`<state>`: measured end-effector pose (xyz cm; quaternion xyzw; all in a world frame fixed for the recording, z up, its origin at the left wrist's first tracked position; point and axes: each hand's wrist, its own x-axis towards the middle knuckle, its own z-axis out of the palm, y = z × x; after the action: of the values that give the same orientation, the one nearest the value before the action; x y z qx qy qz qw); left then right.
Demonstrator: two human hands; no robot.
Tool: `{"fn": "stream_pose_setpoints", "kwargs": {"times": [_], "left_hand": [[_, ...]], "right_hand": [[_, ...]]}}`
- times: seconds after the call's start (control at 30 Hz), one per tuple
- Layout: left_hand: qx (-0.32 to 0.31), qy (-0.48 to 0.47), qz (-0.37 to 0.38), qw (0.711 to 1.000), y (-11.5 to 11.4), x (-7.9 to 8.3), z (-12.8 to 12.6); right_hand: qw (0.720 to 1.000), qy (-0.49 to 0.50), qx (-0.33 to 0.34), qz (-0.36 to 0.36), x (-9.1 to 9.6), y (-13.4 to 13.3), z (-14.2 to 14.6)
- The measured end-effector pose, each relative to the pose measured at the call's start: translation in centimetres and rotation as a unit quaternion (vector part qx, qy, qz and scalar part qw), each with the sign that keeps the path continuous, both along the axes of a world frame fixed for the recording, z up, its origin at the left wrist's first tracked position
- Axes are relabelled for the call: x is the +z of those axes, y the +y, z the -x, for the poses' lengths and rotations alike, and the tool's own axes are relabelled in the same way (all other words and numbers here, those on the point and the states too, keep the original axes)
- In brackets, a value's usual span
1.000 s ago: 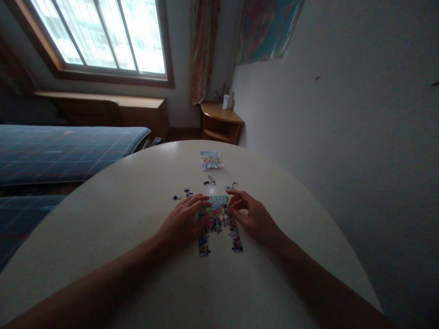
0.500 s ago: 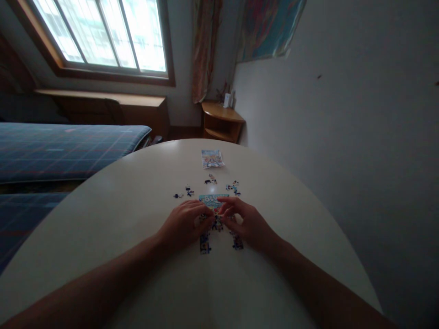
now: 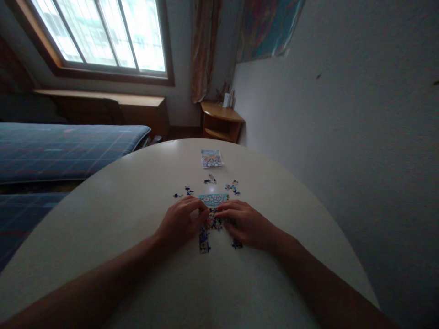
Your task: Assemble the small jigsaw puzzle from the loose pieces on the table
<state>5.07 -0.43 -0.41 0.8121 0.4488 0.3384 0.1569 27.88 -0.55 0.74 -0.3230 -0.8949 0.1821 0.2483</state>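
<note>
A partly assembled jigsaw puzzle [image 3: 213, 198] lies on the table between my hands, its light blue top strip carrying white lettering. Along its left side a joined strip of pieces [image 3: 204, 246] runs down towards me; part of the right side [image 3: 237, 244] shows below my other hand. My left hand [image 3: 183, 218] has thumb and forefinger drawn together at the puzzle's inner left part; whatever lies between the tips is too small to make out. Over the puzzle's middle and right, my right hand [image 3: 247, 223] rests with fingers stretched out, covering some pieces.
Loose puzzle pieces lie beyond the puzzle in small groups, at the left [image 3: 188, 190], middle [image 3: 210, 179] and right [image 3: 233, 187]. Farther back is a printed packet [image 3: 211, 158]. The round white table [image 3: 144, 183] stands beside a wall, with a plaid mattress [image 3: 75, 151] at the left.
My right hand has lowered and its fingers have straightened over the puzzle, uncovering more of the lettering. My left fingertips have shifted slightly up and left.
</note>
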Motion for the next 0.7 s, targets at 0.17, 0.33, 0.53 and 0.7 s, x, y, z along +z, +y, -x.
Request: {"fn": "stream_pose_setpoints", "kwargs": {"times": [0.17, 0.33, 0.53, 0.7], "left_hand": [[0.003, 0.009, -0.004, 1.000, -0.04, 0.09, -0.10], [0.001, 0.006, -0.006, 1.000, 0.03, -0.01, -0.08], [-0.004, -0.003, 0.000, 1.000, 0.03, -0.06, -0.03], [-0.033, -0.023, -0.001, 0.999, -0.06, 0.09, -0.01]], "right_hand": [[1.000, 0.011, 0.007, -0.002, -0.47, 0.17, 0.16], [1.000, 0.010, 0.008, 0.011, -0.74, 0.32, 0.22], [0.999, 0.025, -0.036, 0.018, -0.54, 0.13, 0.43], [0.995, 0.066, -0.072, -0.023, 0.02, -0.16, 0.61]]}}
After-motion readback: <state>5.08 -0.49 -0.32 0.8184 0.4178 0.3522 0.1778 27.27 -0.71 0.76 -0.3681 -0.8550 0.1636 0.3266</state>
